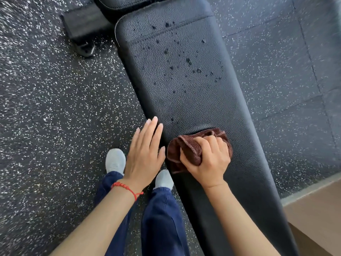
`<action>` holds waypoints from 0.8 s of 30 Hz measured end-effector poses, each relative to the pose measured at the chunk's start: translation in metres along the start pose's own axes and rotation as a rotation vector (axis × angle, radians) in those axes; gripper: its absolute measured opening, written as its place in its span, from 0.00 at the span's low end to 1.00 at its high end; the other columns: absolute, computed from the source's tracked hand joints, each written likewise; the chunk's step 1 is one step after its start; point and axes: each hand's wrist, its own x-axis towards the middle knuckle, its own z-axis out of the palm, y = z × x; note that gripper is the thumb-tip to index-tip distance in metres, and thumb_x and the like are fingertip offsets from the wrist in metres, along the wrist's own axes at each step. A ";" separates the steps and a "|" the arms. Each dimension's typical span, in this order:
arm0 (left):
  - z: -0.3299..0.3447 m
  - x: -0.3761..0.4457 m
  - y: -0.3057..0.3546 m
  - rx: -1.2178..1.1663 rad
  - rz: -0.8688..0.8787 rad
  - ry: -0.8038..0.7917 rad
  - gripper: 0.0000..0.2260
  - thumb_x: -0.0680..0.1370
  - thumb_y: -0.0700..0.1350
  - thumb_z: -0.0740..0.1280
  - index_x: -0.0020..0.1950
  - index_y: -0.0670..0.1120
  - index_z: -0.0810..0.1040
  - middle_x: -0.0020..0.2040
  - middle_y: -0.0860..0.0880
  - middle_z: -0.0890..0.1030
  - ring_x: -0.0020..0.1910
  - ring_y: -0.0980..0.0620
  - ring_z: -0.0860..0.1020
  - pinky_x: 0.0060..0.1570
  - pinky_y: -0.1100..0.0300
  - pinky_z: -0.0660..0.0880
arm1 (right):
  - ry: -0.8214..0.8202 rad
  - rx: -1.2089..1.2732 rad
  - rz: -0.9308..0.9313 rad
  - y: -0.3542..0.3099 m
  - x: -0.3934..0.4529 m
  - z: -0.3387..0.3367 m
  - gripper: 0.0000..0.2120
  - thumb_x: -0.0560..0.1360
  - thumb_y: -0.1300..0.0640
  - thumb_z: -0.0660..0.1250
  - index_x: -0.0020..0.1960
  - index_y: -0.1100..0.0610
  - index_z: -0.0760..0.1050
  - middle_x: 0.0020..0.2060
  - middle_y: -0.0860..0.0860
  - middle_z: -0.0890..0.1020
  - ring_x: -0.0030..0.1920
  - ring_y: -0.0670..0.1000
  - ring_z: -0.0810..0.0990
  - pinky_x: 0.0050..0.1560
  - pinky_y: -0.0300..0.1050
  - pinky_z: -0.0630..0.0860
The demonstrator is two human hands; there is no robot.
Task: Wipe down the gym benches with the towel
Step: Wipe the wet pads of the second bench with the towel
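A long black padded gym bench (pixel 184 93) runs from the top centre down to the lower right. Dark droplets (pixel 188 60) speckle its upper half. My right hand (pixel 208 159) is shut on a bunched brown towel (pixel 186 148) and presses it onto the bench's near half. My left hand (pixel 145 150) hovers flat with fingers apart at the bench's left edge, holding nothing; its wrist wears a red bead bracelet (pixel 125 187).
Black speckled rubber floor (pixel 55 108) surrounds the bench. The bench's black base foot (pixel 83 32) juts out at top left. A second pad (pixel 129 2) adjoins at the top. My grey shoes (pixel 115 160) stand left of the bench. A wooden platform (pixel 317 215) lies at lower right.
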 end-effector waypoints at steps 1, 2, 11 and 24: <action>-0.002 0.004 -0.002 -0.002 -0.010 0.007 0.23 0.76 0.43 0.55 0.69 0.35 0.66 0.71 0.37 0.65 0.70 0.41 0.62 0.67 0.44 0.61 | 0.004 -0.005 -0.003 -0.001 0.003 0.001 0.15 0.73 0.42 0.64 0.47 0.55 0.70 0.33 0.55 0.77 0.33 0.57 0.73 0.37 0.50 0.70; -0.003 0.008 -0.005 -0.004 -0.022 0.014 0.23 0.76 0.43 0.55 0.69 0.36 0.66 0.71 0.37 0.64 0.71 0.41 0.62 0.67 0.44 0.60 | 0.006 -0.010 -0.006 -0.001 0.008 0.003 0.16 0.73 0.42 0.64 0.46 0.55 0.71 0.33 0.55 0.77 0.33 0.57 0.73 0.37 0.50 0.70; -0.026 0.069 -0.029 0.006 -0.052 0.071 0.23 0.76 0.41 0.54 0.70 0.35 0.65 0.71 0.37 0.64 0.71 0.39 0.61 0.67 0.42 0.60 | 0.018 -0.030 -0.056 -0.012 0.116 0.046 0.19 0.71 0.42 0.66 0.42 0.60 0.78 0.34 0.56 0.77 0.34 0.59 0.76 0.37 0.51 0.71; -0.035 0.098 -0.037 0.022 -0.106 0.058 0.25 0.76 0.45 0.52 0.71 0.36 0.63 0.72 0.39 0.62 0.71 0.41 0.61 0.67 0.42 0.62 | 0.010 -0.025 0.019 -0.027 0.253 0.096 0.21 0.68 0.43 0.69 0.45 0.62 0.77 0.40 0.59 0.79 0.42 0.62 0.77 0.44 0.54 0.71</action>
